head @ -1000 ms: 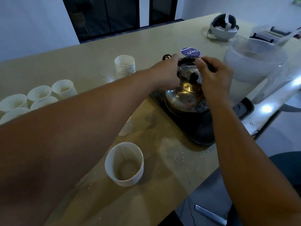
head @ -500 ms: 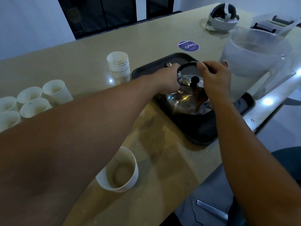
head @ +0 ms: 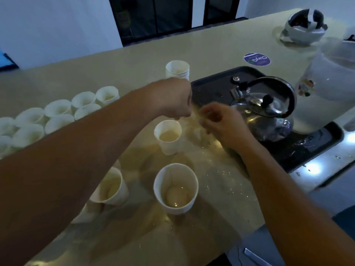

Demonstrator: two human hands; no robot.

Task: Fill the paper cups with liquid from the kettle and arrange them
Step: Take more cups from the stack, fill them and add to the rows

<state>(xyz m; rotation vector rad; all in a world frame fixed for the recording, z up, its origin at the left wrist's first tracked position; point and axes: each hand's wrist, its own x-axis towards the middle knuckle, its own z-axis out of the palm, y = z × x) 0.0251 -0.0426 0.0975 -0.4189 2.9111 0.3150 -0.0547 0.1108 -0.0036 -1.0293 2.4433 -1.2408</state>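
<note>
Just let go of the kettle (head: 269,114); it sits lidded on the tray (head: 211,87) now. My left hand (head: 172,98) is a loose, empty fist, my right hand (head: 221,121) blurry, can't tell its grip. Three filled cups (head: 175,187) wait nearby, so arranging's probably next.

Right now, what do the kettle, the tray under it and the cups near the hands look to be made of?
The kettle looks like polished metal, likely stainless steel: its body mirrors the lights. Its arched handle is glossy black, maybe plastic. The tray looks like dark matte plastic, though the material is uncertain. The near cup looks like thin white paper, with a seam down its inner wall.
</note>
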